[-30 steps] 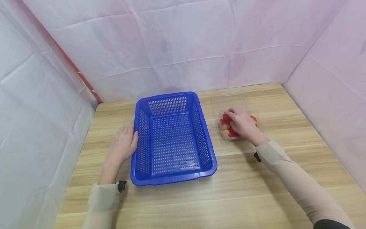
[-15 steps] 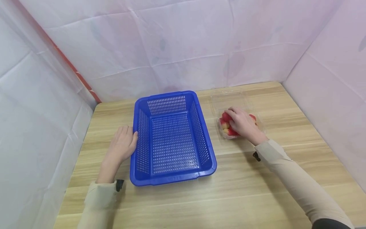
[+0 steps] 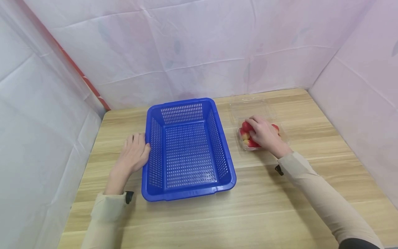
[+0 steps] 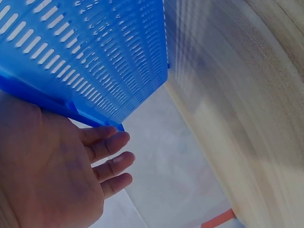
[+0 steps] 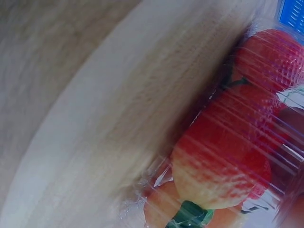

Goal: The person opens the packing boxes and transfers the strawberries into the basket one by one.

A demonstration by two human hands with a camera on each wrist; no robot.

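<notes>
In the head view a blue plastic basket (image 3: 189, 152) with slotted walls stands on the table. My left hand (image 3: 132, 152) rests at its left rim, thumb against the edge. The left wrist view shows the relaxed fingers (image 4: 111, 161) outside the basket wall, just under the rim. To the right, my right hand (image 3: 262, 133) reaches over a clear plastic box (image 3: 245, 149) and holds a red fruit (image 3: 247, 126) between thumb and fingers. Several red-and-yellow fruits (image 5: 223, 147) with green leafy tops and a bumpy skin lie in the box. My palm hides part of them.
The box's clear lid (image 3: 248, 107) lies folded back behind it. Pale cloth-like walls (image 3: 202, 52) enclose the wooden table (image 3: 217, 221) at the back and sides. Wood surface shows in front of the basket and box.
My left hand's fingers have spread slightly at the basket rim. The right hand stays at the box with the red fruit. The view has shifted a little.
</notes>
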